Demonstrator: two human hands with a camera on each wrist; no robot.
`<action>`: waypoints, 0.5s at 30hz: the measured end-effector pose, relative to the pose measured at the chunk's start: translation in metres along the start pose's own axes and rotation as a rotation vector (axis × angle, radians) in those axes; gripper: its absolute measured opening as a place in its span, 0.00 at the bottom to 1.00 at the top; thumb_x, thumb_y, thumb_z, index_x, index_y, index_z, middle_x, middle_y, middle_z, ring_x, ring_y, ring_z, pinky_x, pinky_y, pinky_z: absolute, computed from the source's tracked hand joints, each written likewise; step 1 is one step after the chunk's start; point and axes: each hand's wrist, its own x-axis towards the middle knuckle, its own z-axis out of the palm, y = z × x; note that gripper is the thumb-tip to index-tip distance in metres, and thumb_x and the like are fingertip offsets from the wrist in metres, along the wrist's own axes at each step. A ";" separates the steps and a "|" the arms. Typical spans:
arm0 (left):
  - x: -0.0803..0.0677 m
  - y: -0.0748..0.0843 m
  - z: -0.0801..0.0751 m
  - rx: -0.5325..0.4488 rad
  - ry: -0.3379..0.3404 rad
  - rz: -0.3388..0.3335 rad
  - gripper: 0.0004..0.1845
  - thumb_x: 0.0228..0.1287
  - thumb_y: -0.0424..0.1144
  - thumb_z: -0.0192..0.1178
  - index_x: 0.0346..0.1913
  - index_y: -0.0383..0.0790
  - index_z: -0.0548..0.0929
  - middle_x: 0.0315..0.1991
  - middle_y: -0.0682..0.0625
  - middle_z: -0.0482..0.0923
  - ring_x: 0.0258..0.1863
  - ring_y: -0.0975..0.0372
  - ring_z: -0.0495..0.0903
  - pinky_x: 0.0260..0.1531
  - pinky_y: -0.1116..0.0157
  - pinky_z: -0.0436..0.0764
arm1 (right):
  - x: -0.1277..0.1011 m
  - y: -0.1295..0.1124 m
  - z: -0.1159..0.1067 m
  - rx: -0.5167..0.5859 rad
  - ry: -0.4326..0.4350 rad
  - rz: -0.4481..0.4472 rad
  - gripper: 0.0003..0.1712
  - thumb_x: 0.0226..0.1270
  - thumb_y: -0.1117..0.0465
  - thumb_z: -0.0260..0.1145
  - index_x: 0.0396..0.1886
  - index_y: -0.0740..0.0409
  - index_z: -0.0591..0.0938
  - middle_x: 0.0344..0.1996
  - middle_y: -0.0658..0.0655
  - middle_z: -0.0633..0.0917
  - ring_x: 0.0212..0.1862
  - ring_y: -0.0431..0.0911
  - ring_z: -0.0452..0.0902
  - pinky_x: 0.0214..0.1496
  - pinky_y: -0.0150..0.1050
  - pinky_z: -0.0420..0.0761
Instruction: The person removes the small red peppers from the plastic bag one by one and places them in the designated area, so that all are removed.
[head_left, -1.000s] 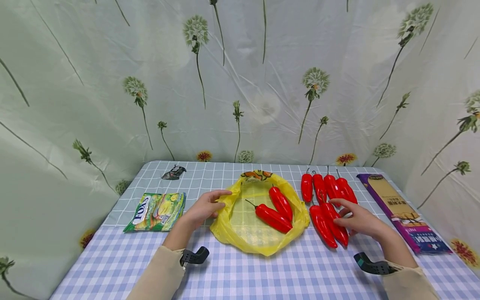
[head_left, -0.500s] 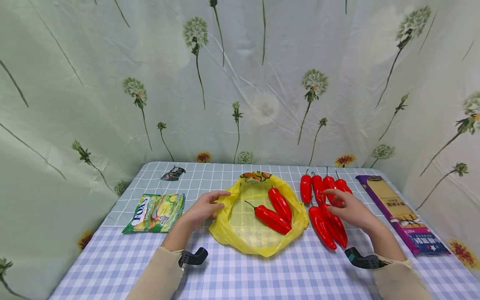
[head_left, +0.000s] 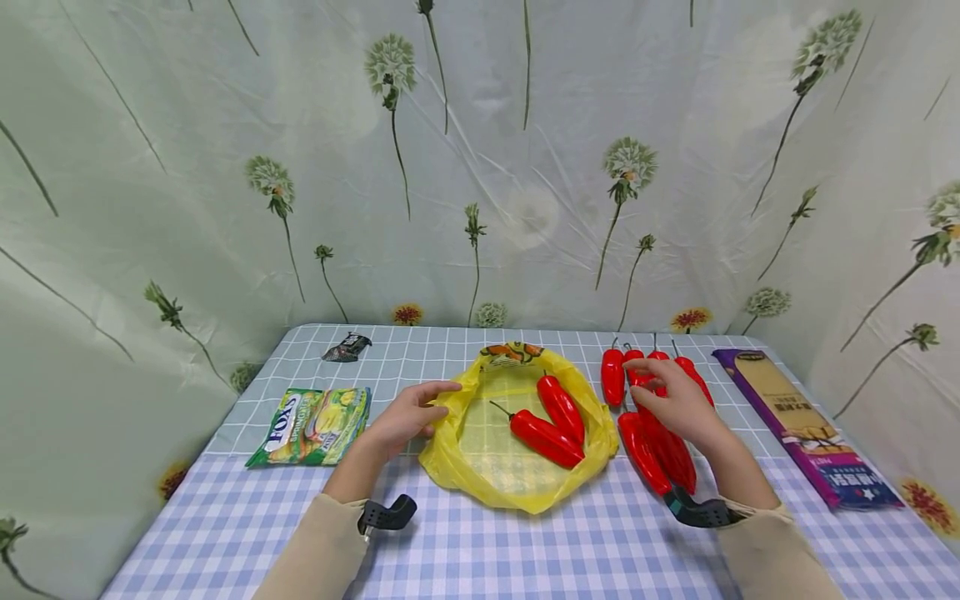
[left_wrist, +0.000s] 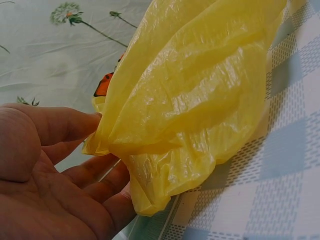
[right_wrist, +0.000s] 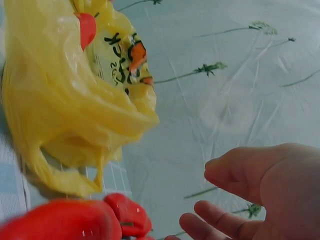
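Head view: left hand [head_left: 408, 417] pinches yellow bag [head_left: 517, 467] (right hand [head_left: 675, 404] over peppers [head_left: 656, 446]).

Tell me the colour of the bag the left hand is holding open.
Yellow, with an orange and black print near its far rim; the plastic bag shows best in the head view, held by the left hand.

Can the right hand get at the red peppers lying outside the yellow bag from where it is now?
Probably yes. The right hand hovers open directly over the loose red peppers to the right of the yellow bag, fingers spread above them. Nothing lies between hand and peppers; the left hand is away at the bag's far rim.
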 end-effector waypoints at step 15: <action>0.000 0.000 0.000 -0.008 -0.003 0.010 0.24 0.70 0.29 0.53 0.67 0.45 0.76 0.68 0.43 0.72 0.40 0.61 0.76 0.31 0.69 0.76 | 0.009 -0.029 0.023 0.075 -0.044 -0.096 0.26 0.66 0.60 0.67 0.64 0.54 0.76 0.61 0.65 0.76 0.56 0.59 0.77 0.44 0.45 0.87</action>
